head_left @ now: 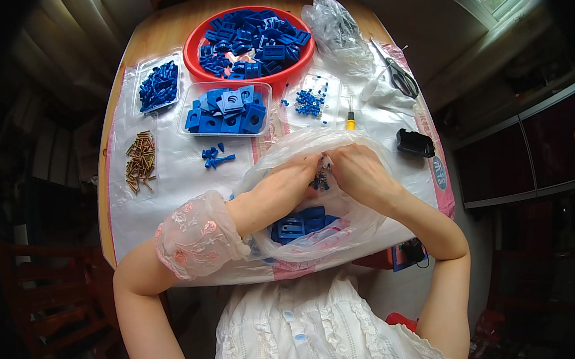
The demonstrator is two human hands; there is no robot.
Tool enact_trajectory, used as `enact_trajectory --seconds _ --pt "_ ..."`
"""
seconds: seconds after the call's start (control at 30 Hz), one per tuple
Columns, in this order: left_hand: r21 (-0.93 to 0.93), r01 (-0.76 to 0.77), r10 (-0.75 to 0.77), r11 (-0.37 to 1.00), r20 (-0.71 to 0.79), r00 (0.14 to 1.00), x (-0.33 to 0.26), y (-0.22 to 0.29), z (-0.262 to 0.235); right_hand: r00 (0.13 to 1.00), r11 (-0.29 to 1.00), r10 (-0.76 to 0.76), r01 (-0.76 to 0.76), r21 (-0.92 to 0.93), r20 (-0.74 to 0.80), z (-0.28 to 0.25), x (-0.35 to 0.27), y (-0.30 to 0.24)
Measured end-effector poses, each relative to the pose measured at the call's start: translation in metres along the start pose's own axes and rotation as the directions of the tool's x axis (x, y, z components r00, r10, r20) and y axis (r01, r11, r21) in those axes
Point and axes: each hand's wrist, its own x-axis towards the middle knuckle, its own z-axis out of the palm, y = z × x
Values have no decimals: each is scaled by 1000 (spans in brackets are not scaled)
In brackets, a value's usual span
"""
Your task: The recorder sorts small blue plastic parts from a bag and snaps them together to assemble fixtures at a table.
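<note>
My left hand (297,177) and my right hand (356,167) meet over a large clear plastic bag (370,222) at the table's front edge. The fingers of both are bent inward and pinch what looks like the top of a small clear bag (321,179) with tiny blue and white parts in it. The backs of my hands hide most of the fingertips. Lower in the large bag lie several flat blue plastic pieces (304,223).
A red basin (189,53) of blue plastic parts stands at the back. Around it are a tub of blue plates (231,124), blue plugs (159,85), brass-coloured screws (141,162), small blue-white parts (310,102), a yellow-handled screwdriver (351,121), scissors (402,80) and a black object (415,143).
</note>
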Motion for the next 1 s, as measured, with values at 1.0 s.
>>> enact_trajectory --seconds 1.0 --pt "-43 189 -184 981 96 978 11 19 -16 998 988 -45 50 145 -35 -1 -6 17"
